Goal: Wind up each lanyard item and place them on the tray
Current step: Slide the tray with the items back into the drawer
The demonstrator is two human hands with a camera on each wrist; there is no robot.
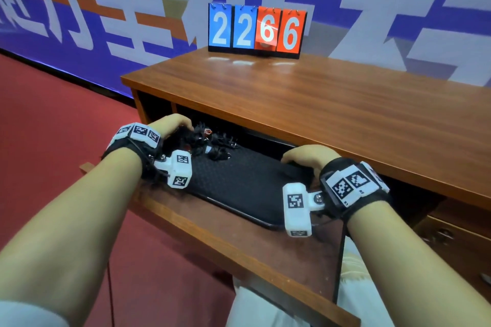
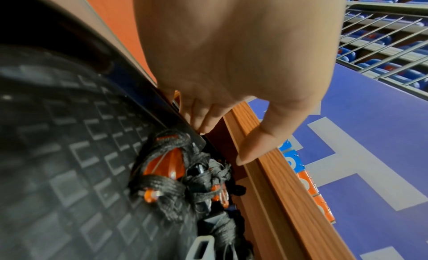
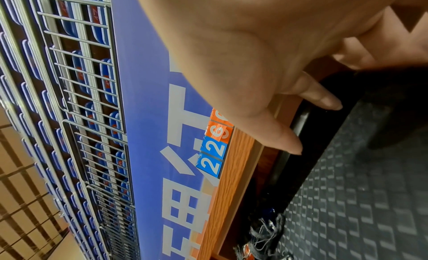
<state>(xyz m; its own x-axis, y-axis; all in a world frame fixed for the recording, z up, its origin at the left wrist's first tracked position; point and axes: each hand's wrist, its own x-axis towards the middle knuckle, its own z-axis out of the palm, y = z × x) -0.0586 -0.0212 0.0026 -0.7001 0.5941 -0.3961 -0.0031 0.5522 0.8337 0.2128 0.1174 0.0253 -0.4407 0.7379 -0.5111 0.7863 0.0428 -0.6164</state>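
We see the wooden counter (image 1: 305,103) with its pull-out shelf (image 1: 239,236) carrying the black tray (image 1: 244,183). Both hands grip the tray: left hand (image 1: 172,125) at its far-left corner, right hand (image 1: 308,156) on its far-right rim. The wound lanyards (image 1: 212,141) sit bundled in that far-left corner. Winding looks finished; next we'd judge the tray needs a steady, level slide.
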